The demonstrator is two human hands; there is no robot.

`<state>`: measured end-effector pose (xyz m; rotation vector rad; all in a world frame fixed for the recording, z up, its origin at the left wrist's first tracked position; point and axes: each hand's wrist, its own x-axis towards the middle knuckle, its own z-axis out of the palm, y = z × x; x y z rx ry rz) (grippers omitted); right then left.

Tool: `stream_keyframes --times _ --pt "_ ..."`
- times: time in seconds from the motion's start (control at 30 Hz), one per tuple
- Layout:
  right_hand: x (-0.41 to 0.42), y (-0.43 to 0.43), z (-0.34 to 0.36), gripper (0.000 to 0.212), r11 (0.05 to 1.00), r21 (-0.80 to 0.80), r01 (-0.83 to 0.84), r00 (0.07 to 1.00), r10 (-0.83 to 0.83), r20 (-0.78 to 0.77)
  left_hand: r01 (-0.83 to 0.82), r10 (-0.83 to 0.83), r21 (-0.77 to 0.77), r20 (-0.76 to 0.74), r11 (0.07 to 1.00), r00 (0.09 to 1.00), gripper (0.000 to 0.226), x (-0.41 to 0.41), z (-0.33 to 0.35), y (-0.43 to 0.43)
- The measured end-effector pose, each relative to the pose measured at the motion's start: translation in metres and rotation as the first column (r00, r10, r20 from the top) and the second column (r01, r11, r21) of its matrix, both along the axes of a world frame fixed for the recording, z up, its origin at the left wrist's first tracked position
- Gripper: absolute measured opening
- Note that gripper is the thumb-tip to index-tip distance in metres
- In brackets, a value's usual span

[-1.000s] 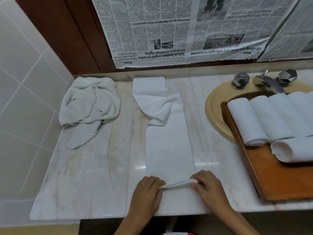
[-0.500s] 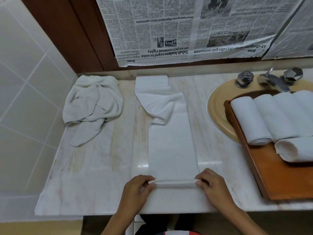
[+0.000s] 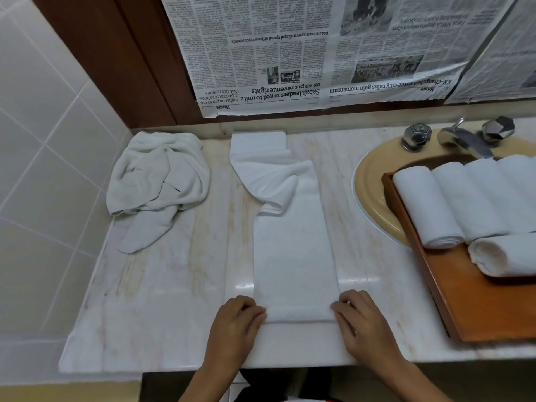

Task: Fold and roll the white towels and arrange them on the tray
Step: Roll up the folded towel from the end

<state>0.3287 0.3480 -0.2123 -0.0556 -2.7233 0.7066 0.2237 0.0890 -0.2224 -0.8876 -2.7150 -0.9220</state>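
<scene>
Left hand (image 3: 235, 324) and right hand (image 3: 363, 324) grip the near end of the folded towel (image 3: 293, 256), now rolled over once, left of the wooden tray (image 3: 478, 309).

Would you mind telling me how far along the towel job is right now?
Done: several rolled towels lie on the wooden tray. In hand: the left hand and right hand grip the near end of the folded towel, its roll barely begun. Left: finishing that roll, then the crumpled towel by the tiled wall.
</scene>
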Motion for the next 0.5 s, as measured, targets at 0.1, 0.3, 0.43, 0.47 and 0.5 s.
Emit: stream_keyframes --times 0.1,0.3,0.43,0.47,0.5 --pt "0.006 0.008 -0.005 0.022 0.998 0.020 -0.068 0.998 0.067 0.014 0.087 -0.088 -0.015 -0.100 0.996 0.991 0.025 -0.002 -0.005 -0.007" --pt "-0.004 0.011 -0.007 0.018 0.992 0.057 -0.114 0.993 0.115 -0.025 0.199 -0.201 -0.028 -0.206 0.980 0.958 0.020 -0.009 -0.011 -0.012" --pt "-0.015 0.013 -0.002 0.013 0.992 -0.098 -0.076 0.995 0.082 0.063 0.136 -0.140 -0.034 -0.163 0.990 0.977 0.017 -0.015 -0.008 -0.008" --pt "-0.018 0.012 0.000 0.015 0.986 -0.165 -0.037 0.992 0.056 0.111 0.114 -0.117 -0.030 -0.131 0.993 0.985 0.015 -0.016 -0.006 -0.006" --pt "-0.022 0.013 0.002 0.017 0.972 -0.233 0.004 0.986 0.035 0.160 0.093 -0.096 -0.030 -0.095 0.995 0.991 0.014 -0.018 -0.004 -0.003"
